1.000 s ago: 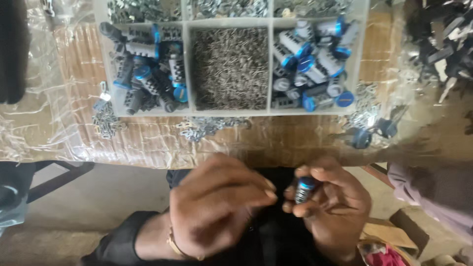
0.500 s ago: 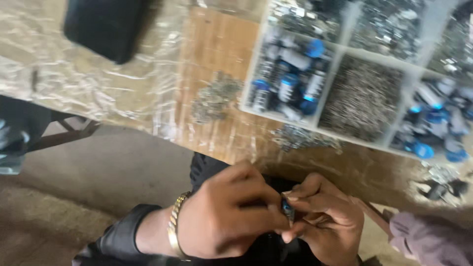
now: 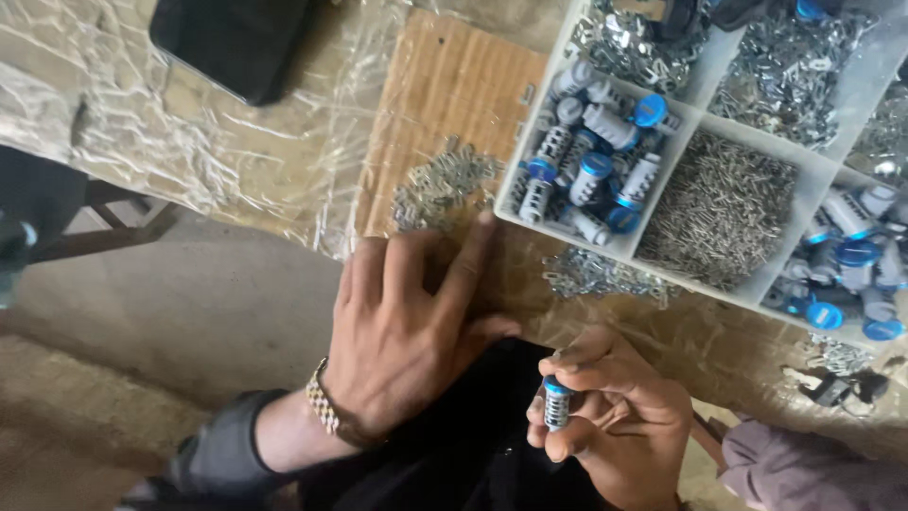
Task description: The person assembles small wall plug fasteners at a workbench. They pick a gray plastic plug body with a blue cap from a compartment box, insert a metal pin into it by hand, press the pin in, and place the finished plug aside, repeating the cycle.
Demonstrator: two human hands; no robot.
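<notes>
My right hand (image 3: 615, 421) grips a small grey ribbed cylinder with a blue cap (image 3: 556, 402), held upright near my lap. My left hand (image 3: 407, 326) is stretched forward, fingers spread, palm down on the table edge. Its index fingertip touches a small pile of flat metal clips (image 3: 440, 186) lying on a brown board (image 3: 445, 95). A gold bracelet sits on the left wrist.
A white divided tray (image 3: 813, 189) at the right holds blue-capped cylinders (image 3: 591, 161), small metal pins (image 3: 724, 213) and more clips. More clips (image 3: 591, 274) lie loose in front of it. A black flat object (image 3: 232, 38) lies at the top left. Clear plastic sheet covers the table.
My left hand has let go of the cylinder and reached forward to the clip pile. My right hand keeps the cylinder. The camera view has swung left.
</notes>
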